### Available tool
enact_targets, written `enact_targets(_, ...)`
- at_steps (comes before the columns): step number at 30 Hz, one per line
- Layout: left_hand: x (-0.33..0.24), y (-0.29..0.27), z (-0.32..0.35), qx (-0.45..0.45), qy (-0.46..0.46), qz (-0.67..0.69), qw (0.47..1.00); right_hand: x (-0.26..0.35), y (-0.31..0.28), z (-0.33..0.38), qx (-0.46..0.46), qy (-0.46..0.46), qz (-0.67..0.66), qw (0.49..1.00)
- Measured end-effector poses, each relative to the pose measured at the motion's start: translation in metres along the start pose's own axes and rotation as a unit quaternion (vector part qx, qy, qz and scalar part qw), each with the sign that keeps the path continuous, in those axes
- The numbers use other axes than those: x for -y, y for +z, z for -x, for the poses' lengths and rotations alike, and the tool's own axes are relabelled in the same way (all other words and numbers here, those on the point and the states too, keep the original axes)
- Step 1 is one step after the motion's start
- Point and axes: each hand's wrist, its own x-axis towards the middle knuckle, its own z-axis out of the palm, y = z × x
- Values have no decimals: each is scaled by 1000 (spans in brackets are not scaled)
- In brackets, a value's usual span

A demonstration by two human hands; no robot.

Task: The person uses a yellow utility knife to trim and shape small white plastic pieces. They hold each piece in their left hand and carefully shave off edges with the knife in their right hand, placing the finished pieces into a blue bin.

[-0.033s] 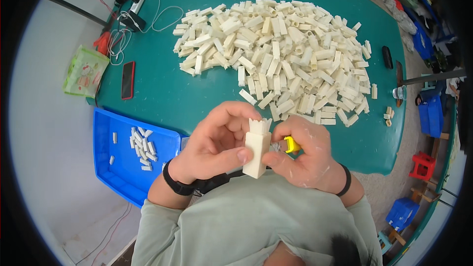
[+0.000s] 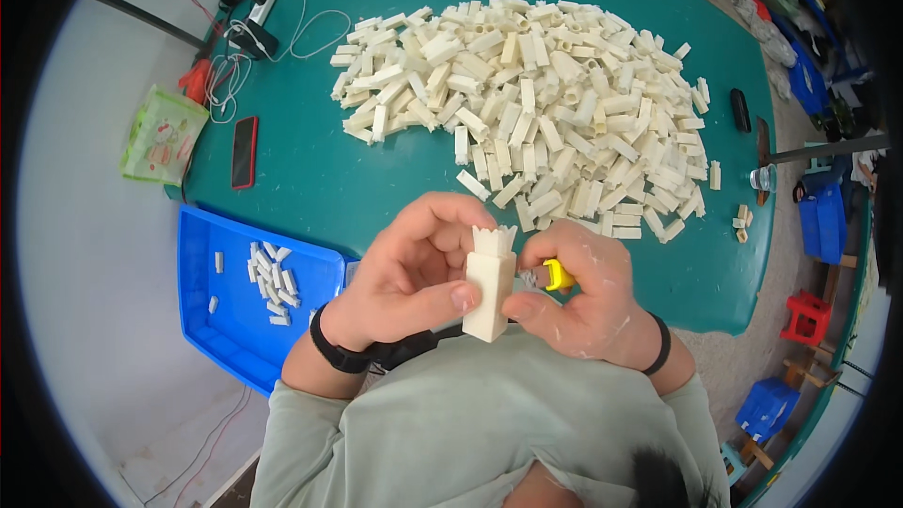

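My left hand (image 2: 419, 273) is closed round a cream-coloured square block (image 2: 489, 296) with a narrower, jagged crown-like top end, held upright in front of my chest. My right hand (image 2: 593, 292) grips a small yellow tool (image 2: 559, 275), seemingly a utility knife. Its short, whitish-dusted blade end points left beside the block, and most of the handle is hidden in my fist. My right thumb rests against the block's right side. Beyond my hands, a large heap of similar cream pieces (image 2: 564, 103) lies on the green table (image 2: 292, 216).
A blue tray (image 2: 212, 325) with several small whitish pieces (image 2: 273, 282) stands at left. A red-edged phone (image 2: 245, 152), a power strip (image 2: 266, 7) with cables and a green-edged bag (image 2: 165, 136) lie farther left. At right are a black case (image 2: 739, 110) and a red stool (image 2: 806, 317).
The block and my left fingers have shifted very slightly left. Both grips are the same.
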Motion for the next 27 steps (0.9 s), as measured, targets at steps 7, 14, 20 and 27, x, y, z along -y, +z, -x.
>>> enact_targets(7, -6, -27, 22, -138, 36, -155, 977, -13, -4, -1, -11, 83, -6, 996)
enact_targets(14, -1, -133, 141, -423, -194, -764, 447, -35, -7, -5, -46, 150, -57, 986)
enact_targets(20, 33, -174, 33, -389, -86, -693, 601, -58, 6, -23, -23, 202, -55, 978)
enact_targets(27, 90, -245, -66, -379, -81, -740, 549, -63, -6, -31, -33, 230, -4, 973)
